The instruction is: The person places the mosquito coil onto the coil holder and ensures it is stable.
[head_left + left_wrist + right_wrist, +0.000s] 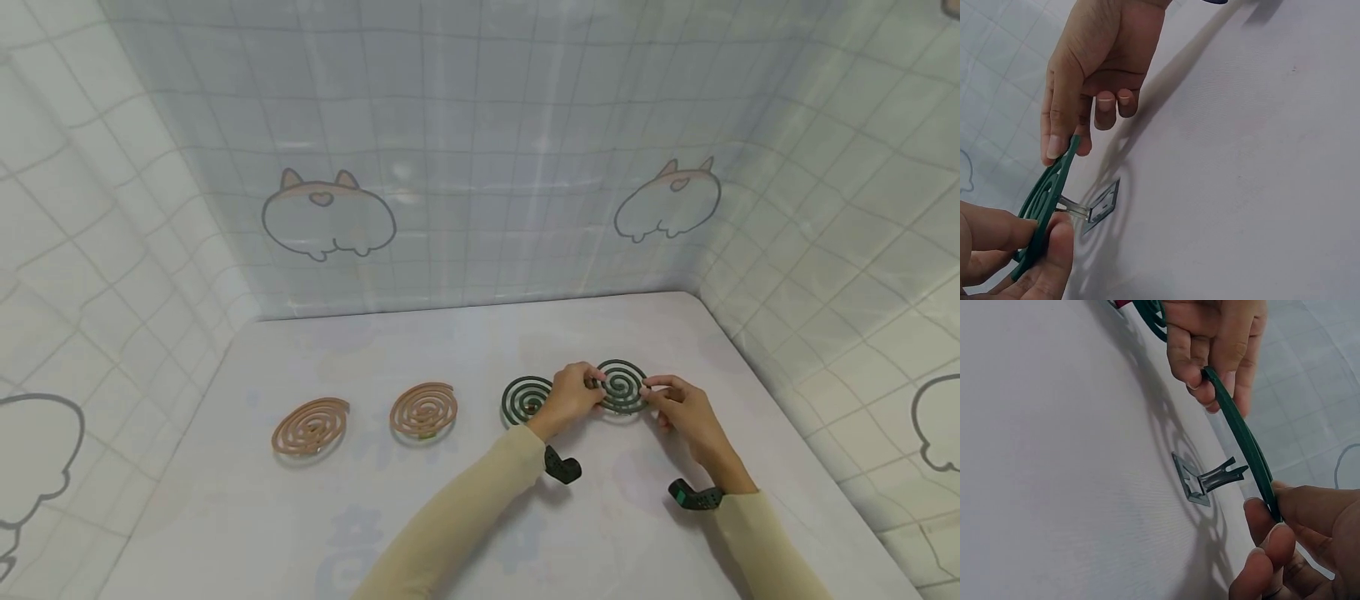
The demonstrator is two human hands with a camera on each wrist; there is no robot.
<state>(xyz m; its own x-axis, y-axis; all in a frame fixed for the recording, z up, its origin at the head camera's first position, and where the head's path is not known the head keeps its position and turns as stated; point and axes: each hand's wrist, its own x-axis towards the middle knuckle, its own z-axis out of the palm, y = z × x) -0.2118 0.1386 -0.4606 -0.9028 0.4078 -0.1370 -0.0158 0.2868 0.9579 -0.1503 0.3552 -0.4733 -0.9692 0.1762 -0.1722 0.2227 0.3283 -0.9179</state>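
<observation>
Both hands hold a dark green mosquito coil (620, 385) at the right of the table. The left hand (573, 398) pinches its left edge, and the right hand (686, 415) pinches its right edge. Under the coil, a small metal stand (1189, 480) sits on the table with its prong upright. The coil (1041, 206) is held close over that prong in both wrist views. A second green coil (517, 403) lies just left of the left hand, partly covered by it.
Two brown coils (311, 427) (423, 410) sit raised above the table (300, 525) on the left. Cloth walls with a grid pattern (465, 167) close in the back and both sides. A dark wrist device (696, 496) is on the right wrist.
</observation>
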